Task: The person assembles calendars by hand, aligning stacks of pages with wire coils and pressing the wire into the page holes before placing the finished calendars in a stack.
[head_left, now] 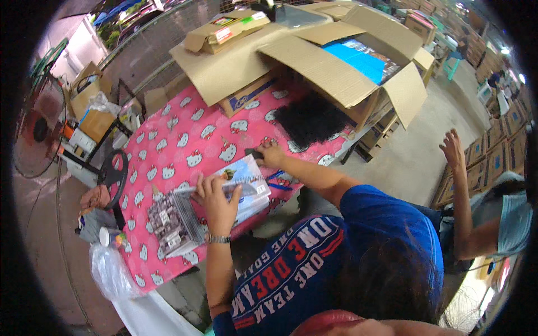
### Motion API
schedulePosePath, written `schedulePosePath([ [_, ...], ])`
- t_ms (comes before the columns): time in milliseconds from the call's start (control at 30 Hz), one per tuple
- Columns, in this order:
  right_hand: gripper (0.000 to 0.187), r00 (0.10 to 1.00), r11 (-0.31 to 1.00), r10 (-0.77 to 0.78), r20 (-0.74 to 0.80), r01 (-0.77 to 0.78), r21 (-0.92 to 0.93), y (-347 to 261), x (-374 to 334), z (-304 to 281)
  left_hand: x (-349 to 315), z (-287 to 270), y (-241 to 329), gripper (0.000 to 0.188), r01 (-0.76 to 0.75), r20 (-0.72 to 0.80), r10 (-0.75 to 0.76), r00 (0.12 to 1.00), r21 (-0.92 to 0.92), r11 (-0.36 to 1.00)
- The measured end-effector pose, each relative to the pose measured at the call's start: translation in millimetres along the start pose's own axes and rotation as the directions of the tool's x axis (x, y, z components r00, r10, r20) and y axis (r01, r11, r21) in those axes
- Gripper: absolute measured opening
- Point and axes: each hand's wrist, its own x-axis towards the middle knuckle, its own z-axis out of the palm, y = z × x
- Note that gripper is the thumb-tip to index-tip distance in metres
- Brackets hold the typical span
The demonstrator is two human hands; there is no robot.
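My left hand (216,200) lies on spiral-bound booklets, its fingers spread across the gap between two of them. Under its thumb side is a booklet with a light blue and white cover (255,201) and a wire spiral along its length. To its left sits a stack of booklets with a grey, black-and-white picture cover (172,224). Beyond the blue booklet, my right hand (271,154) has its fingers closed on a small dark flat piece (254,152) at the table surface; its exact kind cannot be made out. Blue pens (278,186) lie beside the booklet.
A pink patterned cloth (162,162) covers the table. At the far side stand an open cardboard box (330,70) with blue contents and a black furry heap (311,117). Scissors-like black handles (115,173) and plastic wrap (112,271) are at the left edge. Another person's arm (459,190) is at right.
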Motion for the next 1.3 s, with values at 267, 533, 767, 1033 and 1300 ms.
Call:
schedulePosePath([
  [267, 0.050, 0.954, 0.972, -0.213, 0.211, 0.186, 0.140, -1, 23, -3, 4, 0, 15, 0.042, -0.030, -0.022, 0.032, 0.999, 0.064, 0.997],
  [533, 0.063, 0.805, 0.827, -0.539, 0.248, 0.450, 0.337, -5, 32, -7, 3, -7, 16, 0.038, -0.043, -0.023, 0.042, 0.999, -0.031, 0.999],
  [767, 0.055, 0.931, 0.891, -0.358, 0.066, 0.320, 0.323, 9, 62, -4, 3, -12, 6, 0.046, -0.150, -0.045, 0.151, 0.988, 0.022, 0.988],
  [1033, 0.066, 0.924, 0.908, -0.355, 0.145, 0.304, 0.288, -43, -13, -207, 9, 0, 2, 0.044, -0.058, -0.043, 0.054, 0.998, -0.117, 0.991],
  [1300, 0.053, 0.674, 0.321, -0.653, 0.346, -0.168, 0.932, -43, -31, -179, 6, 2, 3, 0.041, -0.101, -0.065, 0.095, 0.993, -0.100, 0.990],
])
